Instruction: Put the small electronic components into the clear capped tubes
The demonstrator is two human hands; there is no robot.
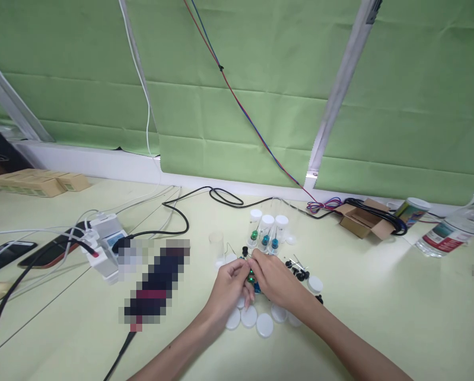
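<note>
My left hand point(229, 283) and my right hand point(274, 280) meet over the pale green table point(379, 328), fingers pinched together round a small green-topped part point(251, 275). Just behind them stand three small clear vials with white caps point(267, 231), holding green and blue pieces. An uncapped clear vial point(216, 245) stands to their left. Several loose white caps point(256, 320) lie in front of my hands. Small black parts with wire legs point(299, 271) lie to the right of my right hand.
A white power strip with plugs and cables point(104, 246) sits at left, with phones point(6, 255) beside it. A black cable point(181, 214) loops behind. An open cardboard box point(364, 219), a tin point(411, 210) and a water bottle point(451, 230) stand at right. Cardboard packs point(38, 182) lie far left.
</note>
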